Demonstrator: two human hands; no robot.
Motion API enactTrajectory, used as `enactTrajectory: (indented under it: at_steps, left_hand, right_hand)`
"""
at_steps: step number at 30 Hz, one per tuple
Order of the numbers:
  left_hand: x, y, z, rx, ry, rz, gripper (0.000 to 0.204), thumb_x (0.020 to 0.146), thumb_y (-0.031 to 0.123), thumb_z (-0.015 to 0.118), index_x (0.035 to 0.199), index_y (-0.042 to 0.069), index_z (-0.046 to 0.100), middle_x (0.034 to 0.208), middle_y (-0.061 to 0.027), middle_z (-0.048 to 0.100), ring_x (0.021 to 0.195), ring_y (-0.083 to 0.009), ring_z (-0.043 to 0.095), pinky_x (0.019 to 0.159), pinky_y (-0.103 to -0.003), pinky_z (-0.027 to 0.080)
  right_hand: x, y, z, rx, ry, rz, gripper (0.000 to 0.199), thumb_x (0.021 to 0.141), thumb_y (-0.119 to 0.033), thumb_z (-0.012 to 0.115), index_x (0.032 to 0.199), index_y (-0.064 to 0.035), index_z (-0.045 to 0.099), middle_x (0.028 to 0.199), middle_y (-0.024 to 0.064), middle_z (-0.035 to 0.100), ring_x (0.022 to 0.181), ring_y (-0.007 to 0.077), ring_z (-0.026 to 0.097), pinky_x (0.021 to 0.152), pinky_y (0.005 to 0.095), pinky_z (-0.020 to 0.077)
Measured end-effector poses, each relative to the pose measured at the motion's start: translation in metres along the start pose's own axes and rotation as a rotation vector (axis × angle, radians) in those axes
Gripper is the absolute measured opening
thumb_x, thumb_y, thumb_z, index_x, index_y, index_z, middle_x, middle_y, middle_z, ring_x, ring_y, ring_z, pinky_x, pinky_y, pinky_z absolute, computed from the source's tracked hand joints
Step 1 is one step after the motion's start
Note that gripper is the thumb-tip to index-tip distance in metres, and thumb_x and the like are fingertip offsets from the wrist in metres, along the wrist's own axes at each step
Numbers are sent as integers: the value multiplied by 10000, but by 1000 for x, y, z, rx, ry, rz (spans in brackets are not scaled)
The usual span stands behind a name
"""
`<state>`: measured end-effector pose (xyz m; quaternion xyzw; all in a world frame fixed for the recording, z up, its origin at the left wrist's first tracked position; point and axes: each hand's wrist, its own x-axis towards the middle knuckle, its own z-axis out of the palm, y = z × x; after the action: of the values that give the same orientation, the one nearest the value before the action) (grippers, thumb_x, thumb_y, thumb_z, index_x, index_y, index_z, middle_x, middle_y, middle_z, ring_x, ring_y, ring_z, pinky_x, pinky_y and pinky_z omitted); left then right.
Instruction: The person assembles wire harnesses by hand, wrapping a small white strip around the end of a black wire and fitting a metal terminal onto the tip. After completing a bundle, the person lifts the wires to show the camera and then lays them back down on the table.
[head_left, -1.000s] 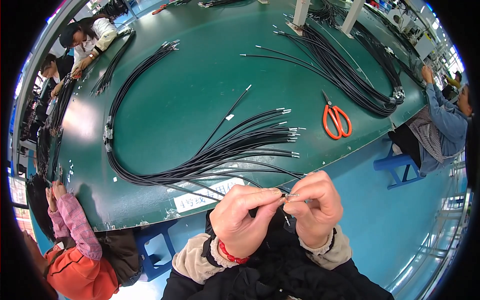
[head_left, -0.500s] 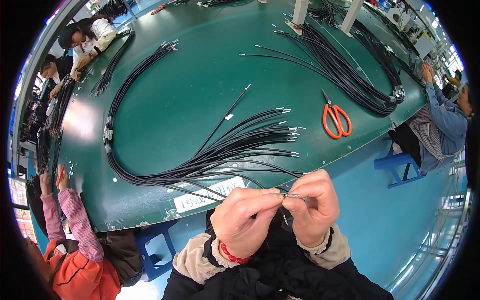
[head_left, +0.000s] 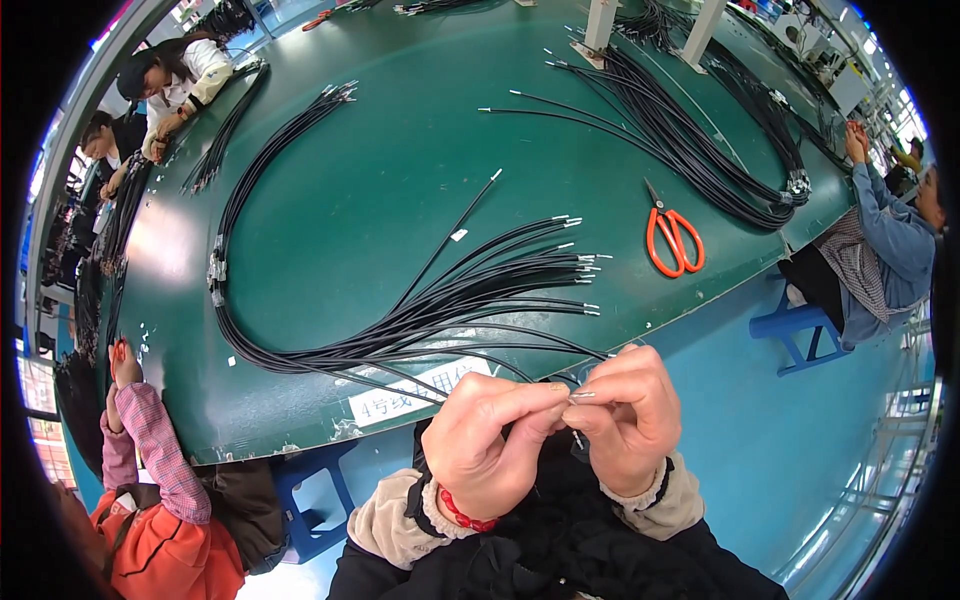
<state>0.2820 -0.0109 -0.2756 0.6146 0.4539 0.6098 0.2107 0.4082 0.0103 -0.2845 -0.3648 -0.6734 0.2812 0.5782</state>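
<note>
Close in front of me, both hands meet over the near edge of the table. My left hand (head_left: 490,435) is closed in a pinch on a black cable, with most of it hidden behind the fingers. Thumb and forefinger of my right hand (head_left: 632,415) grip the bare silvery wire end (head_left: 582,395) of that cable, close to the left fingertips. Just beyond lies a curved bundle of black cables (head_left: 290,353), taped at its left bend, its pale stripped ends fanned out toward the right.
Orange-handled scissors (head_left: 676,250) lie to the right of the bundle on the green table (head_left: 400,150). A second cable bundle (head_left: 690,140) is at the far right. Co-workers sit left and right, near blue stools (head_left: 800,330). A white label (head_left: 420,390) is stuck near the front edge.
My hands have shifted very slightly, still pinching at the wire end. At the left, a co-worker's hands have moved; at the right, something red now shows in another person's hands.
</note>
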Motion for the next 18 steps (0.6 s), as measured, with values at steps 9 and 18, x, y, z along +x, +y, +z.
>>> enactTrajectory:
  at_steps: [9, 18]
  left_hand:
    - [-2, 9, 4, -178, 13, -198, 141, 768, -90, 632, 888, -22, 608, 773, -72, 541, 590, -115, 588, 506, -203, 461]
    - [3, 16, -2, -333, -88, -346, 95, 787, -112, 585, 867, -66, 562, 789, -93, 516, 583, -147, 594, 505, -216, 490]
  right_hand:
    - [1, -7, -8, -197, -15, -122, 159, 756, -152, 715, 806, -66, 591, 752, 37, 507, 606, 134, 443, 540, 254, 340]
    - [6, 0, -9, -84, -4, -97, 175, 762, -168, 712, 801, -54, 586, 750, 39, 501, 625, 136, 452, 553, 254, 352]
